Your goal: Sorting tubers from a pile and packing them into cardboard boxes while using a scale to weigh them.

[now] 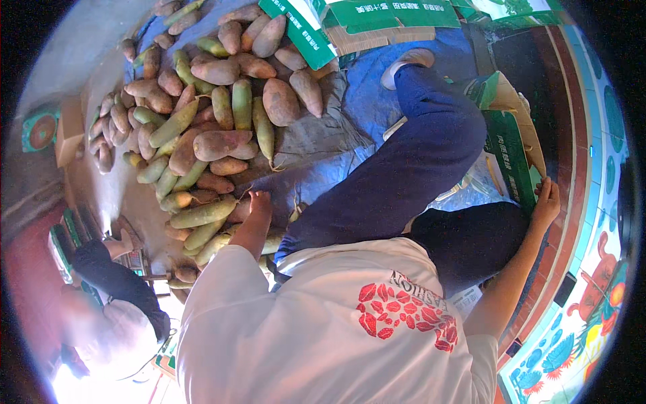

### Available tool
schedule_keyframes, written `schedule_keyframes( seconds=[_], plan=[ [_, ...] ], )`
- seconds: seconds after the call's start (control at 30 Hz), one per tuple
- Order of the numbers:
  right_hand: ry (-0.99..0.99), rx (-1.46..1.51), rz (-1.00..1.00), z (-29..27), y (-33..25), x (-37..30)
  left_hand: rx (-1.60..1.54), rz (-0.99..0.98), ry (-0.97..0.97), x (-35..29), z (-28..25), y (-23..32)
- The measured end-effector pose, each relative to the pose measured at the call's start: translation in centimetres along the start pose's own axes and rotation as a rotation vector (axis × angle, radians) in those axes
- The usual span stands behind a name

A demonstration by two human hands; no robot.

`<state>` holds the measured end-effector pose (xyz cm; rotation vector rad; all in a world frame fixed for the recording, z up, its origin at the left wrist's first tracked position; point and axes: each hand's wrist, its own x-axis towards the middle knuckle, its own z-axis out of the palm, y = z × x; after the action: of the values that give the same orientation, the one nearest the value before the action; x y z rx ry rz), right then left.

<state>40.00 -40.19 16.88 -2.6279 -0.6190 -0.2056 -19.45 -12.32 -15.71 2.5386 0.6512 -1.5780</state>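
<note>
A large heap of long green radishes [202, 214] and reddish-brown root vegetables like sweet potatoes [281, 102] lies to the left and ahead of me. My left hand [260, 203] is at the heap's near right side, fingers curled, beside a reddish root [239, 213]. What those fingers hold, if anything, is hidden. Over on the right stands a green cardboard box [506, 145] with its brown inner side showing. My right hand [548, 202] grips the near edge of that box, thumb and fingers closed on the cardboard. My bent leg crosses between heap and box.
Blue sheeting [367, 101] lies under the heap and my foot. More green cartons [383, 17] stand at the far side. Another person [118, 323] in dark sleeves is at the lower left. A painted tiled wall [595, 289] runs along the right, and a green fan [40, 131] stands far left.
</note>
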Motion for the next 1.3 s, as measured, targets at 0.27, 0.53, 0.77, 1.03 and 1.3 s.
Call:
schedule_keyframes(
  seconds=[0.27,0.53,0.77,1.03,1.3],
  plan=[
    [-0.011,0.023,0.009,0.1,-0.3,0.2,-0.15,-0.016,0.147,3.2,4.2,-0.3],
    [-0.004,0.051,0.032,0.1,0.4,0.2,-0.045,-0.018,-0.085,-2.0,-8.5,-4.5],
    [0.01,0.052,0.04,0.2,0.2,0.1,-0.686,-0.246,0.18,-1.7,-14.1,-8.3],
    [0.016,0.08,0.025,0.6,0.3,-0.2,-1.024,-0.371,0.478,-0.1,-18.3,-10.7],
    [0.013,0.082,0.019,0.5,0.3,-0.1,-1.075,-0.483,0.937,0.6,-15.0,-10.2]
  ],
)
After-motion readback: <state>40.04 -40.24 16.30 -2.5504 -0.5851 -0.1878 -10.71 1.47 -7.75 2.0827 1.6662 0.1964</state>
